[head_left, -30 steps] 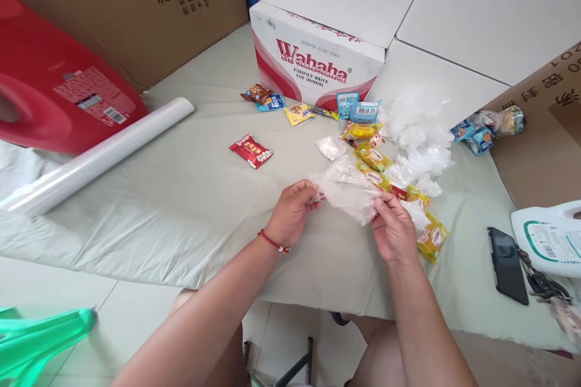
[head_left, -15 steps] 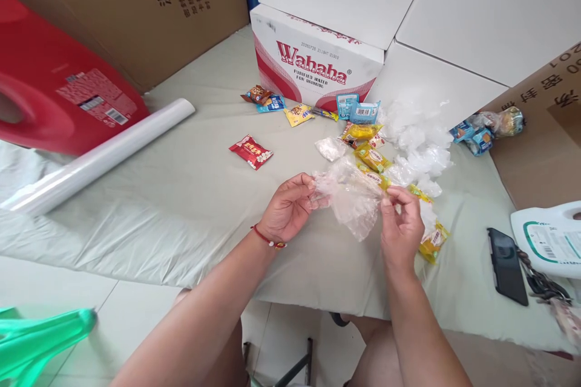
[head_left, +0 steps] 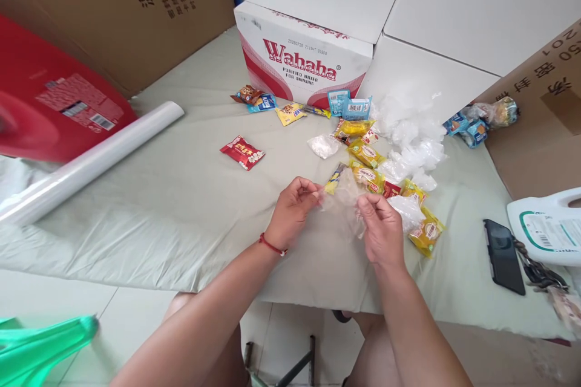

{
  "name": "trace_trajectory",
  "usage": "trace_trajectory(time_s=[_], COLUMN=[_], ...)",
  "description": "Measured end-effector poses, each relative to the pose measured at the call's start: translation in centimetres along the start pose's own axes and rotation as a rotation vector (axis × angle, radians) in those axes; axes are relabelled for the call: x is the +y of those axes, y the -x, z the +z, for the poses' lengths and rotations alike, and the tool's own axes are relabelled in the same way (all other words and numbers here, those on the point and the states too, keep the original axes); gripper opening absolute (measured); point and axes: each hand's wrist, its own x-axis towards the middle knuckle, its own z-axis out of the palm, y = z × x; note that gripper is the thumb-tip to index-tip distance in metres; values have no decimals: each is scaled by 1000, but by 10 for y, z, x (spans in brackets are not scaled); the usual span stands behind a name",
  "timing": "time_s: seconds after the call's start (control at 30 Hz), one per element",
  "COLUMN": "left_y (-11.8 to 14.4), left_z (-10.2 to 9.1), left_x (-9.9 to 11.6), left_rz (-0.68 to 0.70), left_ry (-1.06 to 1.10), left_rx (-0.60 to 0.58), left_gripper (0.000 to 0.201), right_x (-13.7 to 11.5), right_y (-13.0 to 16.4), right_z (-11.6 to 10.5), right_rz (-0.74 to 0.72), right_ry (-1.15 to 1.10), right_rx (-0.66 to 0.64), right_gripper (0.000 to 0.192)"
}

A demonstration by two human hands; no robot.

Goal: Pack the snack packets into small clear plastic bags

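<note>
The clear plastic bag (head_left: 344, 198) hangs between both hands; the left hand (head_left: 291, 211) pinches its left edge. The right hand (head_left: 380, 231) pinches its right edge.

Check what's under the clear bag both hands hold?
Under the clear bag, held by left hand and right hand, yellow snack packets show at its far edge on the table cover; anything beneath stays blurred.

1. My left hand (head_left: 293, 208) and right hand (head_left: 380, 231) pinch a clear plastic bag (head_left: 342, 201) between them.
2. Yellow snack packets (head_left: 368, 154) lie just beyond.
3. A red packet (head_left: 242, 152) lies apart, leftward.
</note>
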Motion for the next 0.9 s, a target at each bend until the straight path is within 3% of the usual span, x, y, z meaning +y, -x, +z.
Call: trace_trajectory(time_s=[0.13,0.27,0.4,0.53,0.67,0.73,0.83,0.9], left_y=[-5,-1,1,-7,-12,-10,-4,1], left_z=[-4,-1,-3,-21,-42,-47,-46,-42], left_x=[3,6,6,17,33,35,32,29], left_rz=[-47,-100,-138,-86,-121,-155,-181,-199], left_ry=[-52,-44,-18,-38,-87,-114,-134,-140], left_rx=[68,48,8,21,59,55,19,-47], left_gripper=[30,37,52,45,43,46,50,49], right_x=[-6,-10,-13,-12,-4,-3,-9,-15], right_y=[-7,-7,-6,-20,-41,-44,-33,-17], right_z=[-1,6,4,-21,-49,-53,-41,-26], right_rz=[227,255,311,322,270,112,-380,-677], right_ry=[-310,-355,-379,-362,-162,85,551,734], right_rx=[41,112,60,44,60,172,422,391], right_gripper=[35,40,43,44,44,43,36,29])
